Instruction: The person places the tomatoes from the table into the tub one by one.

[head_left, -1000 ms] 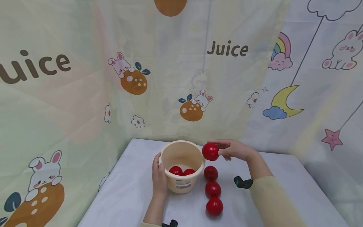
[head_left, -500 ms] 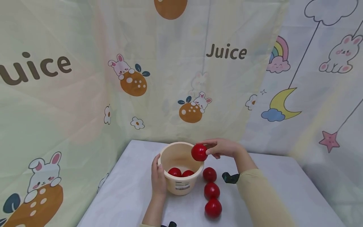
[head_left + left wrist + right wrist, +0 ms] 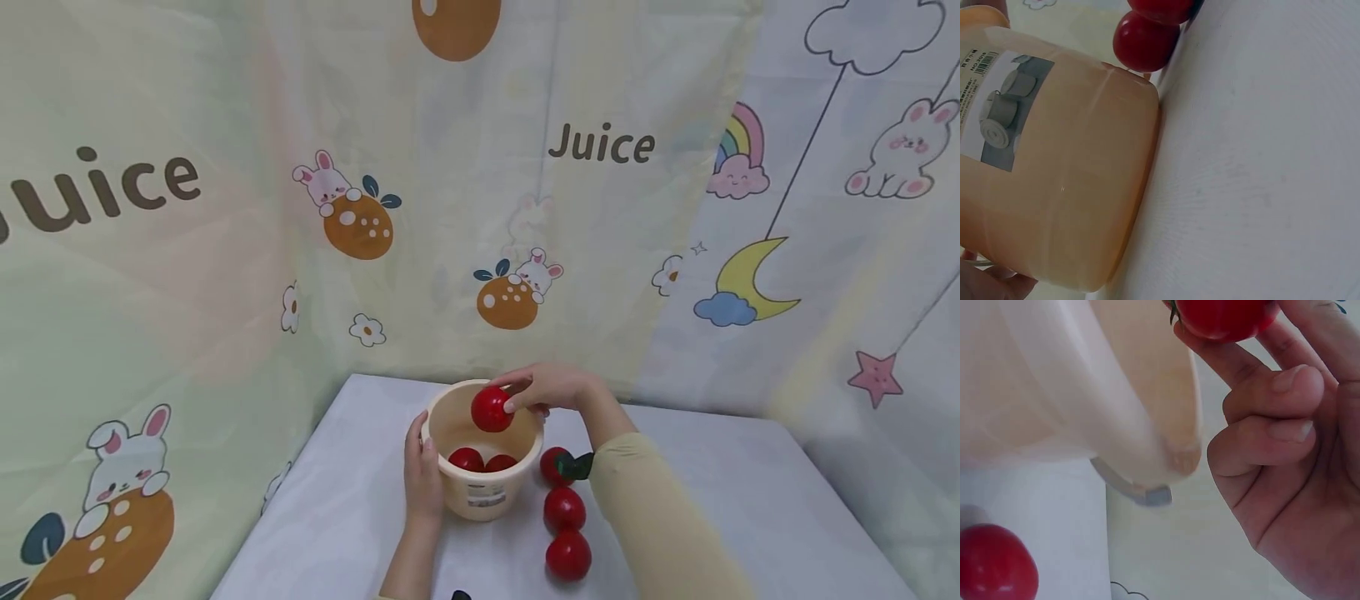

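A beige plastic bucket (image 3: 457, 493) stands on the table, with two red tomatoes (image 3: 466, 459) visible inside. My left hand (image 3: 423, 483) holds the bucket's left side, and its fingertips show by the wall in the left wrist view. Over the bucket's opening, my right hand (image 3: 553, 387) pinches another tomato (image 3: 492, 409) between thumb and fingers. Part of a green stem appears on this tomato (image 3: 1225, 317) in the right wrist view, where the other fingers curl towards the palm. Three more tomatoes (image 3: 564, 510) lie in a row right of the bucket.
The white-covered table (image 3: 330, 492) extends around the bucket. Printed cloth walls (image 3: 420, 333) enclose it at the back and sides. The right wrist's dark camera mount (image 3: 576, 467) partly covers the farthest tomato in the row. A handle end (image 3: 1157, 495) hangs beside the bucket's rim.
My right hand has carried its tomato leftwards, from beside the bucket's right rim to over the opening. My left hand keeps its place on the bucket.
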The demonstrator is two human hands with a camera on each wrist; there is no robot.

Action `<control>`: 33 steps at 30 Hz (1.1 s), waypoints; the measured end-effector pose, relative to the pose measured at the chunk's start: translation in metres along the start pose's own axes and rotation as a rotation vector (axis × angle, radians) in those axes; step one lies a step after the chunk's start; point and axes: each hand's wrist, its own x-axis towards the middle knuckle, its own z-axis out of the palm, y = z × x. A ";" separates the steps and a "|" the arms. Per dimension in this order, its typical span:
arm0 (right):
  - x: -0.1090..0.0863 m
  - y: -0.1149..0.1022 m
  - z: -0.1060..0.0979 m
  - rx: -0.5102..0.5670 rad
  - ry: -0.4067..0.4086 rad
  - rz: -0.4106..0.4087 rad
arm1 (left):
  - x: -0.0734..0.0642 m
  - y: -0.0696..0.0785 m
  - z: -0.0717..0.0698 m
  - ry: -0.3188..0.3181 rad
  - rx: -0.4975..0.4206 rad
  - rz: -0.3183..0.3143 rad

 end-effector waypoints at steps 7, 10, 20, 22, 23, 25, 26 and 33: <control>0.018 -0.013 0.012 -0.075 -0.002 0.052 | -0.001 0.002 -0.001 0.001 0.008 -0.004; 0.025 -0.020 0.019 -0.091 -0.014 0.062 | 0.000 0.002 -0.001 0.001 0.010 -0.008; 0.042 -0.030 0.036 -0.109 -0.073 0.108 | -0.002 0.000 0.000 -0.006 0.007 -0.025; 0.043 -0.029 0.037 -0.101 -0.088 0.110 | -0.003 -0.001 0.001 -0.006 0.008 -0.020; 0.044 -0.028 0.038 -0.096 -0.093 0.110 | -0.003 -0.001 0.001 -0.007 0.011 -0.021; 0.044 -0.028 0.039 -0.083 -0.106 0.115 | -0.003 -0.001 0.001 -0.007 0.013 -0.022; 0.044 -0.028 0.040 -0.071 -0.115 0.119 | -0.003 -0.001 0.001 -0.005 0.014 -0.021; 0.044 -0.024 0.043 0.006 -0.147 0.141 | 0.000 -0.003 0.001 0.017 0.011 0.008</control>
